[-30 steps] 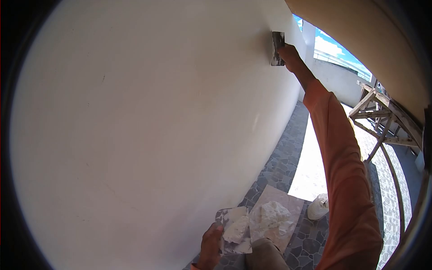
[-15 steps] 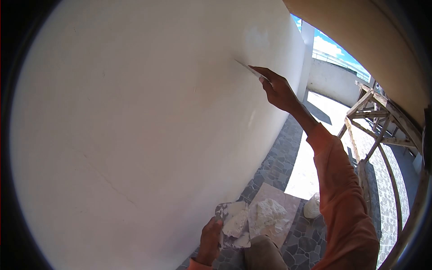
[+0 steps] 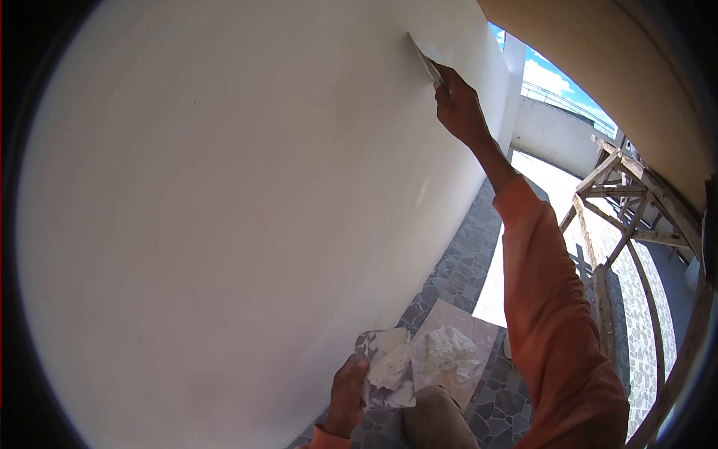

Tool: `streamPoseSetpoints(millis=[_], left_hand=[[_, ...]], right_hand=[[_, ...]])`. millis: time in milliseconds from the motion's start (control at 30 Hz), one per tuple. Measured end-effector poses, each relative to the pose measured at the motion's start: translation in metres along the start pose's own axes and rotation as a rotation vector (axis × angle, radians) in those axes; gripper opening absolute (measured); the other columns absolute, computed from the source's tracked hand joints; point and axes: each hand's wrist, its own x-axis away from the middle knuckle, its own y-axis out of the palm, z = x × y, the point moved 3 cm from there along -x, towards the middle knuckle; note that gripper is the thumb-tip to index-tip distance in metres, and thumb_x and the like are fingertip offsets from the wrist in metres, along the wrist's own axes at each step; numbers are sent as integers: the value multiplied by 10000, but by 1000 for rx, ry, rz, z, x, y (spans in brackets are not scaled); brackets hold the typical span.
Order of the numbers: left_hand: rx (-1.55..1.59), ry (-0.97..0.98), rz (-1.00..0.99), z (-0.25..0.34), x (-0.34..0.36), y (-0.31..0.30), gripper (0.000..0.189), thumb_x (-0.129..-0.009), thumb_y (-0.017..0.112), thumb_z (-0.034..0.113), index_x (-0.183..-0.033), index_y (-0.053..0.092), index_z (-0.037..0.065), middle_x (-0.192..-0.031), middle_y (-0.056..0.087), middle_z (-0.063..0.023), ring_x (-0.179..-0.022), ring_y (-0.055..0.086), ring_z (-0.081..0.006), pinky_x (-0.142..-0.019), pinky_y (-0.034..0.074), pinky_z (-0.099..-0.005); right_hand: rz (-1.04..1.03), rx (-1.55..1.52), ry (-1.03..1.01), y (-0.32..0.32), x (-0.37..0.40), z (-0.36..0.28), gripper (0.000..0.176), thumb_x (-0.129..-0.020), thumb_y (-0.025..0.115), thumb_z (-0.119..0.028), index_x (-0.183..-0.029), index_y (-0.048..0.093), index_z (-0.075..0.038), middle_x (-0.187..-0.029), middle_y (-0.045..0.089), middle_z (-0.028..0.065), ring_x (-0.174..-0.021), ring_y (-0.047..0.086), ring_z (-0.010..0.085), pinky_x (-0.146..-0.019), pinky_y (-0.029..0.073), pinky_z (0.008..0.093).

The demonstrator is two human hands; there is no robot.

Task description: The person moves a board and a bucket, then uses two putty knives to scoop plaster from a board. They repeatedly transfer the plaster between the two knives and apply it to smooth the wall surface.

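My right hand [image 3: 458,105], at the end of an orange sleeve, is closed on a thin flat blade [image 3: 425,60] whose edge is at the pale wall [image 3: 224,179], high up. Low in the view, my left hand [image 3: 347,389] grips the left edge of a flat plate [image 3: 407,398] carrying white paste [image 3: 390,367]. Just right of the plate, a board [image 3: 479,333] on the floor bears a heap of white paste [image 3: 447,353].
Wooden scaffolding [image 3: 632,191] stands at the right. Grey stone-patterned paving [image 3: 460,262] runs along the wall's foot. A low wall [image 3: 550,131] is farther back. My knee [image 3: 437,419] shows at the bottom; a white container is mostly hidden behind my right arm.
My right hand and the blade have moved up along the wall, and the blade is now steeper. The right sleeve has shifted left and covers most of the white container. My left hand has barely moved.
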Motion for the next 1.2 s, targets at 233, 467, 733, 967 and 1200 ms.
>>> streamPoseSetpoints(millis=[233,467,733,967,1200], left_hand=[[22,11,17,8,8,11,339,-992,433,137,-1277,487,-39,-1147,627,-141,-998,659,-211,-845,561,-333],[51,49,32,5,4,5,340,-979,445,127,-1276,494,-32,-1151,629,-136,-1012,653,-221,-872,548,-345],[58,72,-19,4,1,-2,343,-987,445,138,-1281,491,-34,-1164,625,-136,-1029,644,-221,-890,534,-340],[66,88,-26,5,2,-2,352,-993,455,146,-1292,484,-36,-1177,620,-138,-1058,629,-216,-913,518,-342],[71,81,-53,1,-1,-5,352,-993,460,150,-1291,485,-37,-1181,618,-140,-1054,631,-212,-906,521,-340]], right_hand=[[-173,-39,-49,13,87,-34,461,-939,439,13,-1376,501,-123,-1375,531,112,-1267,522,302,-1071,413,377],[-109,-20,412,-25,87,6,297,-936,559,-196,-1137,595,19,-726,601,94,-653,557,172,-652,466,342],[-67,-261,726,9,47,77,245,-871,573,-161,-987,609,53,-709,558,34,-605,508,127,-564,415,328],[-225,-20,585,-3,37,-26,300,-908,563,-228,-1056,618,27,-829,630,102,-752,574,172,-722,471,349],[-74,9,244,-37,42,-58,355,-945,555,-277,-1100,594,40,-765,625,137,-668,576,207,-683,481,350]])
